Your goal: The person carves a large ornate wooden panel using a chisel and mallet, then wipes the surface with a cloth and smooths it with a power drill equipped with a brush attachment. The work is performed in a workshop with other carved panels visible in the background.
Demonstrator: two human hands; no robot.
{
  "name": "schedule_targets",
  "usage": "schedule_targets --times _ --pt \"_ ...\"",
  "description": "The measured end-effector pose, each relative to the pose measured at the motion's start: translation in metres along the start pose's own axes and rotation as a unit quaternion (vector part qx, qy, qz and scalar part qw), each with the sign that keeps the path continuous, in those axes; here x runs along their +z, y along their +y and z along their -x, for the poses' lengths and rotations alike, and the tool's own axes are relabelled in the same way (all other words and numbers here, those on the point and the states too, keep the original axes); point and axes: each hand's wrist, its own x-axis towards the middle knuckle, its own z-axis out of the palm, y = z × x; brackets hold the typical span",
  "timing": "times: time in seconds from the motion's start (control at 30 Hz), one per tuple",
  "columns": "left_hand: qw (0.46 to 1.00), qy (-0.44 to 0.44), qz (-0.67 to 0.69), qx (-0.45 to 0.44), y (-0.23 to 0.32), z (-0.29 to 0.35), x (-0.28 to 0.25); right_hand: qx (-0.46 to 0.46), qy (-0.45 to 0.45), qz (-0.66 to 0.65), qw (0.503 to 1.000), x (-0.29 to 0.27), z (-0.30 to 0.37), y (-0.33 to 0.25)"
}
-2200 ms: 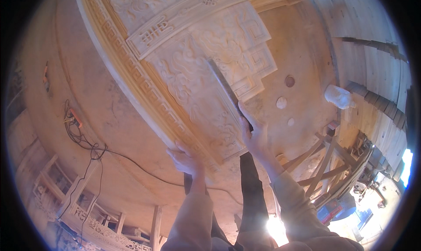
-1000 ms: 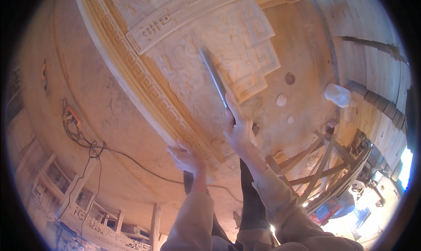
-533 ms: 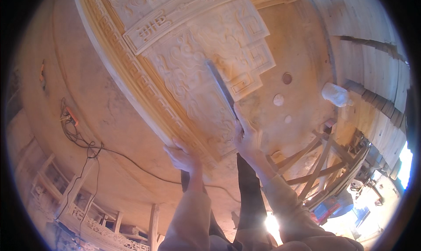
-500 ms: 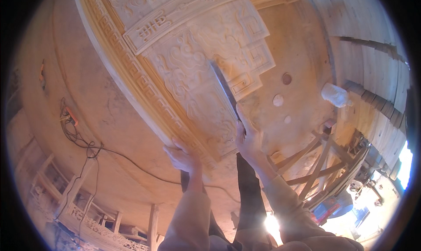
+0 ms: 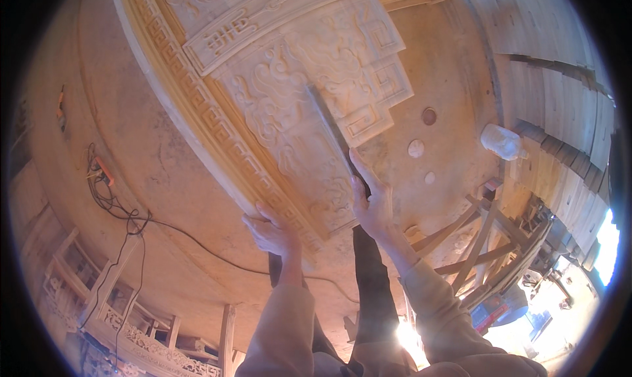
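Right hand (image 5: 374, 211) clenched around flat tool (image 5: 328, 121)
Carved panel (image 5: 273, 123) ahead, under it; left hand (image 5: 272, 233) clasping the near end; white container (image 5: 500, 142) rightward.

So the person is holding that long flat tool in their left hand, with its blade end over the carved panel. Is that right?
Not quite: the head view shows the long flat tool in the right hand, not the left hand. Its blade end is indeed over the carved panel.
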Motion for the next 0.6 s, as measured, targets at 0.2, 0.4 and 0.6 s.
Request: schedule_targets --times 0.2,0.4,0.6 --pt "1.0 -0.014 -0.003 -0.007 0.002 -0.001 -0.003 0.035 -0.039 -0.001 0.999 -0.005 -0.004 0.01" --pt "0.999 -0.023 0.022 -0.023 0.005 0.0 -0.005 0.038 -0.057 -0.078 0.995 -0.004 -0.004 0.015" --pt "1.0 -0.009 0.008 -0.011 0.006 -0.001 -0.004 0.109 -0.087 -0.194 0.971 0.003 0.001 0.023"
